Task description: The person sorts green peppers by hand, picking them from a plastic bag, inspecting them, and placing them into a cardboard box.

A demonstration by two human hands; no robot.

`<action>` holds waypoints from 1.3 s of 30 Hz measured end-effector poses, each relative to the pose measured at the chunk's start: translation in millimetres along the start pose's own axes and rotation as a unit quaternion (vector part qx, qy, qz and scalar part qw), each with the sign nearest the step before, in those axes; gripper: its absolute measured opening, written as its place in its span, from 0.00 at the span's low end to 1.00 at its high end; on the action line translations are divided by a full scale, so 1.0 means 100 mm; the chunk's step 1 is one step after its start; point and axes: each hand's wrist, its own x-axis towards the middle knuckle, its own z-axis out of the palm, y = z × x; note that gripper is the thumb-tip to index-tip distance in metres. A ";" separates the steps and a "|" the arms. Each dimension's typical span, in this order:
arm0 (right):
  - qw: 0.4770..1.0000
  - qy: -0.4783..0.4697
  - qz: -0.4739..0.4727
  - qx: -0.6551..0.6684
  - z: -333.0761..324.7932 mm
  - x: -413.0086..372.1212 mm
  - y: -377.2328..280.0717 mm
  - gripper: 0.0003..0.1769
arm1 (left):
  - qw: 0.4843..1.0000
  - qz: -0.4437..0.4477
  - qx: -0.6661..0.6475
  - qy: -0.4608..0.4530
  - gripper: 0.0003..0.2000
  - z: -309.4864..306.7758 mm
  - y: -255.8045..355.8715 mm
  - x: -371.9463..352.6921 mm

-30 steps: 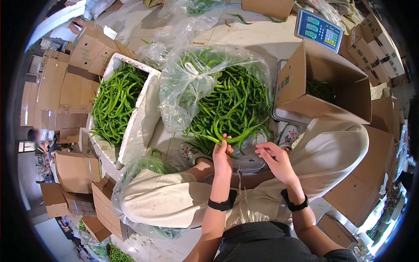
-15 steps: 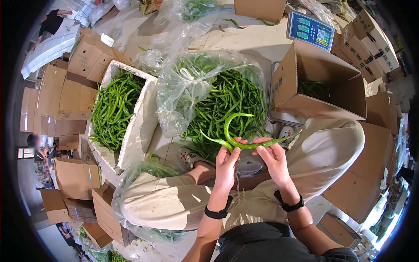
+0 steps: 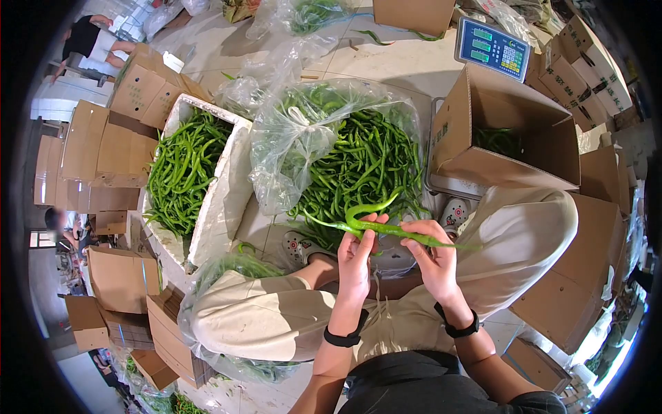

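My left hand (image 3: 356, 259) and my right hand (image 3: 434, 255) both grip long green chili peppers (image 3: 386, 228) held level above my knees. One curved pepper arches up from the left hand's fingers. Right behind the hands lies an open clear plastic bag (image 3: 289, 138) heaped with green peppers (image 3: 365, 159). Black bands sit on both wrists.
A white foam box (image 3: 227, 179) full of green peppers stands at the left. An open cardboard box (image 3: 510, 131) with some peppers sits on a scale at the right, its display (image 3: 492, 48) behind. Flat and folded cartons ring the floor. Another person (image 3: 89, 41) is at the far left.
The left hand lifted peppers out of the bag and the right hand closed on them. The curved pepper has since dropped lower and the bunch lies flatter between both hands.
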 end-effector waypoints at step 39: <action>0.985 -0.153 -0.025 0.077 0.81 0.81 -0.34 0.20 | 0.947 -0.099 -0.254 0.172 0.10 -0.96 -0.36 -0.03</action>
